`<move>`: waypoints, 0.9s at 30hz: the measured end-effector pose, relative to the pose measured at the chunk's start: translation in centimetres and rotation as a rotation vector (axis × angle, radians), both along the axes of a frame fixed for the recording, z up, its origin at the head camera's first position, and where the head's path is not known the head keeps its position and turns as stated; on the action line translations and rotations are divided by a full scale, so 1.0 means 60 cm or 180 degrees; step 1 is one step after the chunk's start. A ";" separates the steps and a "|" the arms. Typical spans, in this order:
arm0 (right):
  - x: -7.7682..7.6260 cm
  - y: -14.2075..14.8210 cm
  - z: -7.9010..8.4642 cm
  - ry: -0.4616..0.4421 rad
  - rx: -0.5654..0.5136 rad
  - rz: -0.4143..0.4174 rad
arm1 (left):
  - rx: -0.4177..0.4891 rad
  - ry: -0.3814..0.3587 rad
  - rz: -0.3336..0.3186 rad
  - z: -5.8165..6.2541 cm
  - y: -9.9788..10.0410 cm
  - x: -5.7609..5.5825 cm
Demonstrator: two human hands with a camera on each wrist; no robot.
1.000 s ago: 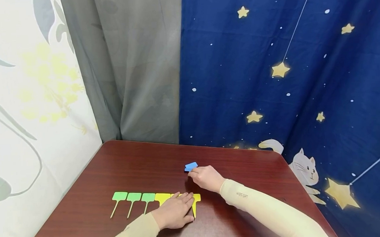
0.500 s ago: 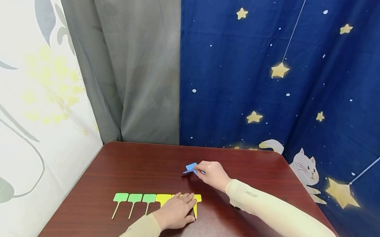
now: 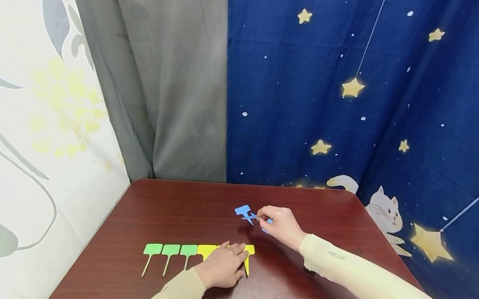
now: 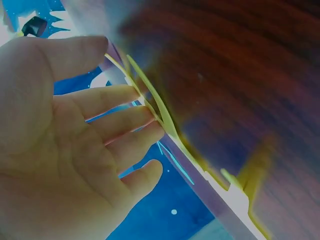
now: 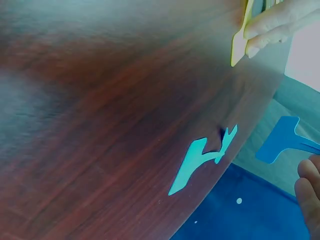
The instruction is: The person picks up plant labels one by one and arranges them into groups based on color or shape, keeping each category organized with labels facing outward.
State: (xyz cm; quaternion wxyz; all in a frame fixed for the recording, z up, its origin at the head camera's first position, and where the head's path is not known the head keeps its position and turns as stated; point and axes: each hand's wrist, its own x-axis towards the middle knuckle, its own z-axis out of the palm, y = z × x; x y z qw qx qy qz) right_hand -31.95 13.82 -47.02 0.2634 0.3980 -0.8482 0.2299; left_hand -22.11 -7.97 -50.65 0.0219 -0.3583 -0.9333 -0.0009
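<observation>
My left hand (image 3: 225, 266) lies flat over the yellow T-shaped plant labels (image 3: 249, 250), hiding parts of them. In the left wrist view, its spread fingers (image 4: 125, 137) touch the edge of a yellow label. My right hand (image 3: 279, 223) pinches a blue T-shaped plant label (image 5: 282, 137) between thumb and fingers, raised over the table. Left of that hand, another blue plant label (image 3: 242, 209) rests on the tabletop, partly overlapped in the head view by the held one.
Three green plant labels (image 3: 152, 249) lie in a row left of the yellow ones, heads away from the person. The dark red-brown table (image 3: 178, 209) ends at a back edge before a grey curtain (image 3: 186, 103) and a blue starry curtain (image 3: 281, 99).
My right hand has picked up a blue plant label from the pair and drawn it to the right and slightly nearer, uncovering the other. The left hand stays in place.
</observation>
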 end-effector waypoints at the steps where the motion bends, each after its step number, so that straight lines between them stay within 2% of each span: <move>1: 0.003 0.003 -0.001 0.0024 0.0014 0.0014 | -0.0017 0.0014 -0.0004 0.001 -0.001 -0.001; 4: 0.014 0.014 -0.009 0.0103 0.0082 0.0086 | -0.0010 0.0008 0.0000 0.003 -0.001 -0.001; 8: 0.029 0.029 -0.022 0.0297 0.0222 0.0215 | 0.0070 -0.0127 0.0047 0.001 -0.001 0.001; 12: 0.042 0.038 -0.026 0.0461 0.0236 0.0211 | 0.0094 -0.0149 0.0073 0.001 -0.003 -0.002; 19: 0.054 0.051 -0.030 0.0294 0.0162 0.0109 | 0.0036 0.0024 0.0071 -0.001 -0.011 -0.004; 27: 0.073 0.074 -0.046 0.0143 0.0336 0.0019 | 0.0094 -0.0029 0.0054 -0.002 -0.006 -0.006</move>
